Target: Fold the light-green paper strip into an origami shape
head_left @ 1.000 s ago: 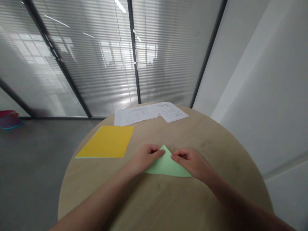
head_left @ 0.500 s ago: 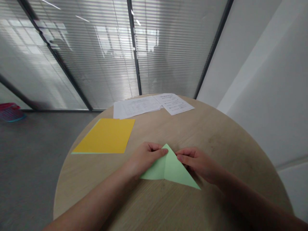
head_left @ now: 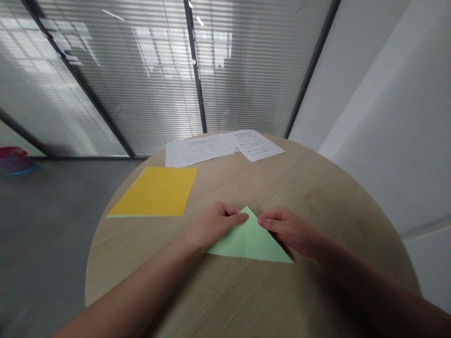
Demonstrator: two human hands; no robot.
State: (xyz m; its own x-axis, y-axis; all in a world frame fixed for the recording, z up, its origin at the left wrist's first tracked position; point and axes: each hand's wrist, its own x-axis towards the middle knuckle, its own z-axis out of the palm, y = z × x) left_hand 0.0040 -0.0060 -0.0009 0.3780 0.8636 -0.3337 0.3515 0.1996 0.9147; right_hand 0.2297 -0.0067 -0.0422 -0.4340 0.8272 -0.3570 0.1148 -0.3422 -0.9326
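A light green sheet of paper (head_left: pixel 248 239), folded into a triangle with a faint crease down its middle, is between my hands over the round table. Its peak points away from me and its long edge faces me. My left hand (head_left: pixel 220 223) pinches it close to the peak, thumb on top and the other fingers partly hidden behind. On the sloping right edge, my right hand (head_left: pixel 283 227) grips the paper between thumb and fingers; some of those fingertips are out of sight.
Yellow paper (head_left: pixel 155 192) lies at the left of the wooden table (head_left: pixel 299 183), a green edge showing beneath it. Printed white sheets (head_left: pixel 204 149) rest at the far edge. A pink and blue basket (head_left: pixel 16 160) stands on the floor, before a blind-covered glass wall.
The triangle's near edge looks straighter and its right corner sits higher in view. My right fingers still hold the right edge, near the peak. The view has shifted slightly.
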